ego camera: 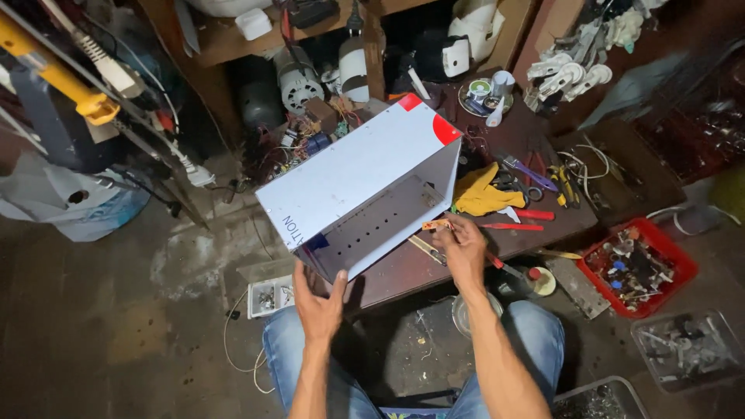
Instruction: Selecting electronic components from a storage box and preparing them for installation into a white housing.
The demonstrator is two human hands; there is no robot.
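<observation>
White sheet metal fills the middle of the view: a folded appliance casing (365, 182) with red corner marks, tipped on its side on the dark wooden workbench (543, 225) so that its open face looks toward the seated person. That tilt seems deliberate — it exposes the inner panel with its rows of punched holes, which would be out of reach if the shell sat flat.

The left hand (320, 299) is spread wide, palm against the lower near edge of the casing, apparently propping it so it does not roll back off the bench edge. The right hand (463, 247) is pinched closed around a small orange-tipped tool (436, 224), whose tip points in at the casing's open mouth beside the right wall; what exactly the tool is cannot be told.

To the right, within easy reach of the working hand, lie a yellow cloth (481, 194), red-handled tools (512, 226) and purple-handled pliers (528, 171). A red tray (683, 268) of small parts sits on the floor further right — close enough to pick from while seated. Behind the casing, motors and loose wiring (299, 85) crowd the shelf.
</observation>
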